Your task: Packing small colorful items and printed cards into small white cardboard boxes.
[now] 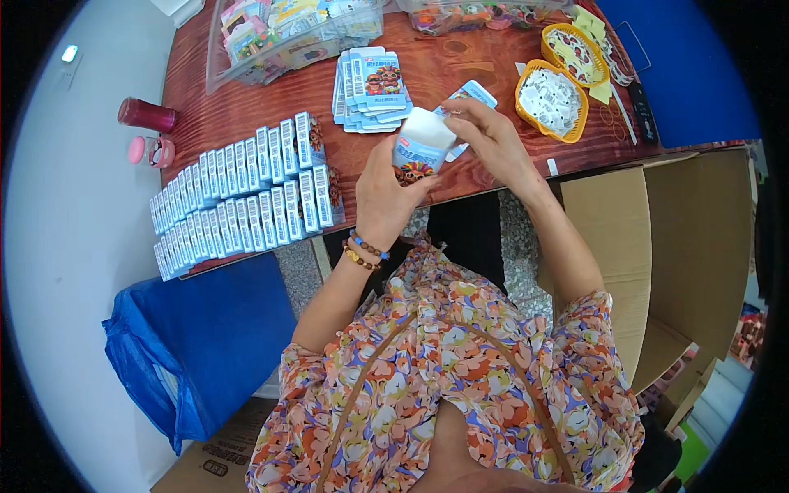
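Observation:
Over the table's front edge, my left hand (385,191) grips a small light-blue carton (417,158) with cartoon figures on its front. The carton is tilted, and its white flap (427,127) stands up at the top. My right hand (491,138) is at the flap's right edge, thumb and forefinger drawn together; whatever is between them is hidden. Just behind, a flat carton (475,94) lies partly covered by my right hand. A pile of flat light-blue cartons (371,86) lies beyond my left hand.
Two rows of filled-out cartons (246,193) stand along the left. Behind are clear plastic bins (288,53) of colourful packets and small items. Yellow baskets (585,123) holding small white pieces sit at right. An open cardboard box (612,246) stands right, a blue bag (205,345) left.

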`<action>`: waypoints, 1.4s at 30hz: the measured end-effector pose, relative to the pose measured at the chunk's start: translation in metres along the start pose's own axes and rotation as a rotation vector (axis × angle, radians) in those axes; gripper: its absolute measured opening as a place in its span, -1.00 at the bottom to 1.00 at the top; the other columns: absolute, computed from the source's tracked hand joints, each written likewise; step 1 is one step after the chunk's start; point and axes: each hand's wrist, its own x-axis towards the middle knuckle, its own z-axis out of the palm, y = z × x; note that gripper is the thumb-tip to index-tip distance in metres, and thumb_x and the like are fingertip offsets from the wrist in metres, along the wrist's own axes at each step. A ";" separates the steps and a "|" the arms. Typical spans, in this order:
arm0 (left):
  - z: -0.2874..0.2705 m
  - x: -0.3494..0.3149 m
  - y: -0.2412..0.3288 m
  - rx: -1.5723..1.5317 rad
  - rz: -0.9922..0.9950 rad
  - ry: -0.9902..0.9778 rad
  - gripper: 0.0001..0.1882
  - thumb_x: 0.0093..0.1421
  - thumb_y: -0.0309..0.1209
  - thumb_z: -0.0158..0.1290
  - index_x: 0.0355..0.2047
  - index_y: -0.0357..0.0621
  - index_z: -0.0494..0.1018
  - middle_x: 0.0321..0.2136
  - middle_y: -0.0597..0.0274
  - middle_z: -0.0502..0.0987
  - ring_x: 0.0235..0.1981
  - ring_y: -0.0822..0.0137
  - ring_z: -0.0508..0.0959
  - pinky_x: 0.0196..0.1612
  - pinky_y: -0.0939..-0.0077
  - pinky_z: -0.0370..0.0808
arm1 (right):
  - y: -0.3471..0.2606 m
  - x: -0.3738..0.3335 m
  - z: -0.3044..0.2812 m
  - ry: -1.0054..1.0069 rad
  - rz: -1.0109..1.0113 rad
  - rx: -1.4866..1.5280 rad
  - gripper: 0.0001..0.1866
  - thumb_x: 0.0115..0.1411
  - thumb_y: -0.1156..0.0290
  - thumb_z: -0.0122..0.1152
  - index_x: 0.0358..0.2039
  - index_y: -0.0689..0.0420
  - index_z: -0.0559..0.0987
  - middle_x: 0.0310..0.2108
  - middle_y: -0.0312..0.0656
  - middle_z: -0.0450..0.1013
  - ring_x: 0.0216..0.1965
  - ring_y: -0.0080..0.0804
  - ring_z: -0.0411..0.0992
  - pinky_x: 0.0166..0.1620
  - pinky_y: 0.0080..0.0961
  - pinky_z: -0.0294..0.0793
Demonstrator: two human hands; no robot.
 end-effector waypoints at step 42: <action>-0.021 -0.021 0.012 -0.888 -0.207 -0.298 -0.47 0.17 -0.62 0.18 0.11 -0.15 0.24 -0.14 0.12 0.57 -0.11 0.40 0.60 -0.08 0.46 0.58 | -0.022 -0.017 -0.015 -0.295 0.002 0.216 -0.83 0.35 0.42 0.14 -0.21 0.24 0.61 -0.29 -0.33 0.57 -0.25 -0.68 0.46 -0.16 -0.66 0.44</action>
